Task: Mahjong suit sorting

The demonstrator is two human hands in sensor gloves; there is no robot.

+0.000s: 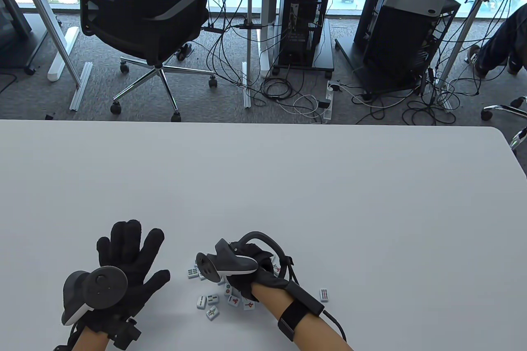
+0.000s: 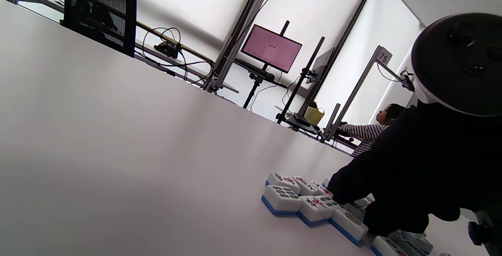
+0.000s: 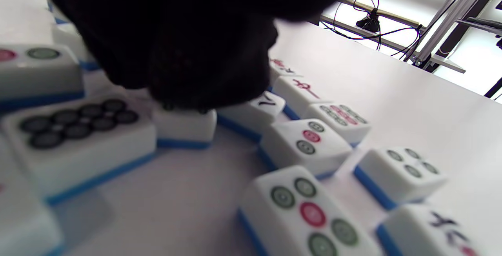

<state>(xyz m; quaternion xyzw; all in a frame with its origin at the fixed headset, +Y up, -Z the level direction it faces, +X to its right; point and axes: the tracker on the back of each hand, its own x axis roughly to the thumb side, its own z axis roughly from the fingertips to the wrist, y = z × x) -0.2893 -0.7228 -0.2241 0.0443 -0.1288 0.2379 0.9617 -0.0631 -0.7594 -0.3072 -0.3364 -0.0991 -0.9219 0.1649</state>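
My left hand (image 1: pixel 123 260) lies flat on the white worktop (image 1: pixel 288 186), fingers spread wide, holding nothing. My right hand (image 1: pixel 251 268) sits over a loose heap of tiles (image 1: pixel 214 301) near the worktop's front edge, just right of the left hand; its fingers (image 3: pixel 204 71) press down on one tile (image 3: pixel 184 124), but I cannot tell whether they grip it. One tile (image 1: pixel 325 294) lies apart to the right.

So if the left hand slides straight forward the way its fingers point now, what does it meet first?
Probably nothing: the left hand lies flat, fingers pointing up the bare table. The mahjong tiles sit to its right, out of that line.
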